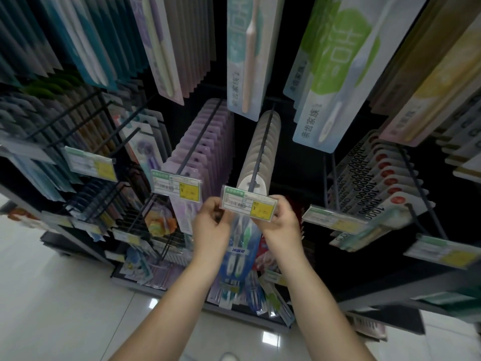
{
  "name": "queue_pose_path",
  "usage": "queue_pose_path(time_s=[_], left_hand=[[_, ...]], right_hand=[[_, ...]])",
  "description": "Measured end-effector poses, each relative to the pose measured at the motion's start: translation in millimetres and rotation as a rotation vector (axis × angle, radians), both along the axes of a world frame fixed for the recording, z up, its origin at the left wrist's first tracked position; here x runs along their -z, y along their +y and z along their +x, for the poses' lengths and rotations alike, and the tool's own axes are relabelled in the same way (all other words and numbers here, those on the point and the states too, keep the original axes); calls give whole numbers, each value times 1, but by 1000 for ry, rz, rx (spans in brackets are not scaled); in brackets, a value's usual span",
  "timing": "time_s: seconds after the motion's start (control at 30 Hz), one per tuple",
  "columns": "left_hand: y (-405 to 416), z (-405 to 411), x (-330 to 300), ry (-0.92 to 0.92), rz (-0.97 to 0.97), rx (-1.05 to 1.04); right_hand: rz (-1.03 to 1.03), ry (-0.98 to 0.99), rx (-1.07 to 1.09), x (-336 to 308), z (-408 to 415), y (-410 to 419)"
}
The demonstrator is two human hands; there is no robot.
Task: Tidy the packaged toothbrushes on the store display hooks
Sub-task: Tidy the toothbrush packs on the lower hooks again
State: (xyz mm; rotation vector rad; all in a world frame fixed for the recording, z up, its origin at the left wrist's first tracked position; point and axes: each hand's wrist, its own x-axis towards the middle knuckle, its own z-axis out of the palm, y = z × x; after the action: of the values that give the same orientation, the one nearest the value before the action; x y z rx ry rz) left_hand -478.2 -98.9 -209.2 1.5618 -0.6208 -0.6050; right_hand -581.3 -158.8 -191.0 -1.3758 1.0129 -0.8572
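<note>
Head view: both hands [250, 222] seemingly pinch price tag [249, 206] fronting white toothbrush packs [261, 152].

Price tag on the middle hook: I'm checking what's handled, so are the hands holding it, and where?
Yes. The left hand pinches the price tag at its left end, the right hand at its right end.

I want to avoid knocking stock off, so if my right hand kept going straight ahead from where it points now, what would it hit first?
Probably the price tag that the right hand already pinches, then the front white pack on the hook just behind it. Depth is unclear from this view.
</note>
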Motion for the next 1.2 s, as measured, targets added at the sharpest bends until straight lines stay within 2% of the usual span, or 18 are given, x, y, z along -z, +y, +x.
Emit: queue_pose_path(time_s=[0.3, 0.43, 0.6, 0.77, 0.97, 1.2], left_hand=[[11, 1, 9, -116, 50, 65], [25, 7, 17, -132, 57, 75], [41, 26, 22, -154, 53, 82], [57, 63, 27, -158, 82, 71], [73, 118, 31, -170, 112, 10], [91, 185, 32, -152, 126, -46]], right_hand=[[44, 101, 157, 21, 0, 6], [44, 223, 181, 35, -3, 11], [95, 365, 271, 50, -5, 22], [127, 383, 362, 59, 9, 41], [180, 368, 205, 58, 47, 67], [151, 479, -44, 53, 111, 93]])
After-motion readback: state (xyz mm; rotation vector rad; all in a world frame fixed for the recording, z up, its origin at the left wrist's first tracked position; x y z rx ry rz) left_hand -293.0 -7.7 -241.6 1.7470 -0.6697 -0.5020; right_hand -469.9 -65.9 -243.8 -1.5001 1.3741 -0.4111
